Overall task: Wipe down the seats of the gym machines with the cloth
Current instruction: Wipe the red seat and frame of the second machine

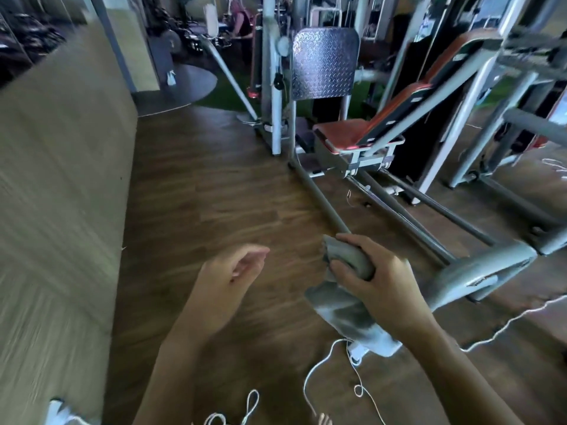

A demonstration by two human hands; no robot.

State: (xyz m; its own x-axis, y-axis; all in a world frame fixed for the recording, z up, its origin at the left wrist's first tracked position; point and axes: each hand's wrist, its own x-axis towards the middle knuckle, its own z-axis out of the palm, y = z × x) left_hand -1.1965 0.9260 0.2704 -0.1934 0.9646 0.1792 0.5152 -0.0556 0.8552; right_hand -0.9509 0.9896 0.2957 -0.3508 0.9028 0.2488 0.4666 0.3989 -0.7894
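My right hand [374, 283] grips a grey cloth [343, 308], bunched in the fist with its loose end hanging below. My left hand [230, 271] hovers beside it, empty, fingers loosely curled and apart. Ahead stands a gym machine with an orange seat [340, 133] and a slanted orange backrest [408, 102], facing a metal tread-plate footplate [325, 62]. Both hands are well short of the seat, above the wooden floor. The view is motion-blurred.
Grey frame rails [325, 207] of the machine run along the floor toward me. A wooden wall [61, 179] lines the left. White cords [322, 363] dangle near my arms. More machines [506, 87] stand at the right; a person [242, 23] is far back.
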